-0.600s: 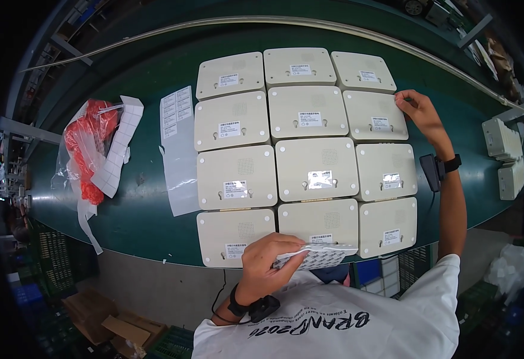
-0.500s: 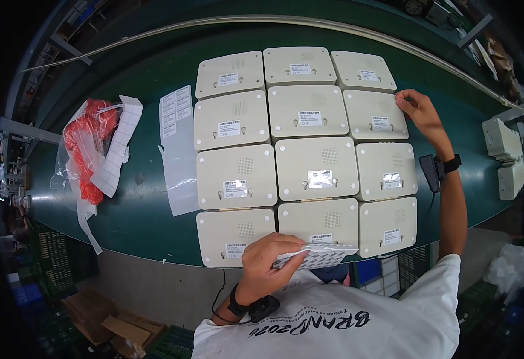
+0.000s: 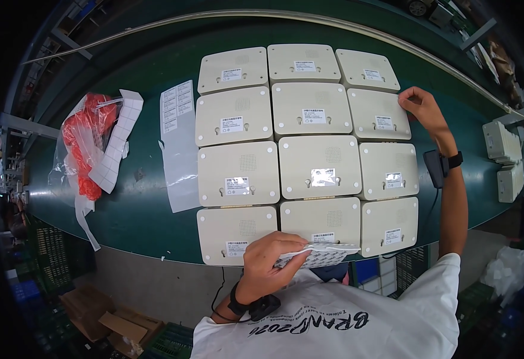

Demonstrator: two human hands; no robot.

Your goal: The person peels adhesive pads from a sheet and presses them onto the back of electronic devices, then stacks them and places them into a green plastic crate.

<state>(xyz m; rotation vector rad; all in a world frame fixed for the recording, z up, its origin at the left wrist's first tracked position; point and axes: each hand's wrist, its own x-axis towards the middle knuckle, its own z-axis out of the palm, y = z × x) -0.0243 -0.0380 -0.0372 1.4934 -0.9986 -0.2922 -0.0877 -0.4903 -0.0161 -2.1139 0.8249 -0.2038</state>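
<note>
Near the table's front edge, my left hand (image 3: 272,257) grips a stack of white sheets (image 3: 318,256), its underside patterned in rows of grey. The sheets overlap the front middle cream plastic case (image 3: 309,215). Further off, my right hand (image 3: 423,110) has its fingertips pinched at the upper right corner of a cream case (image 3: 378,113) in the right column. Anything between those fingertips is too small to make out. The cases lie in rows, each with a white label and keyhole slots facing up. White round pads sit at corners of the nearer cases; the farthest row shows small dark corner holes.
A sheet of labels (image 3: 178,149) on clear backing lies left of the cases. Beyond it are a red plastic bag (image 3: 88,143) and a white gridded strip (image 3: 118,140). More cream cases (image 3: 504,143) stand at the table's right end. A rail (image 3: 214,15) borders the far side.
The view has shifted slightly. My right hand stays at the same case corner, its fingers a little more curled. My left hand still grips the sheets in the same place.
</note>
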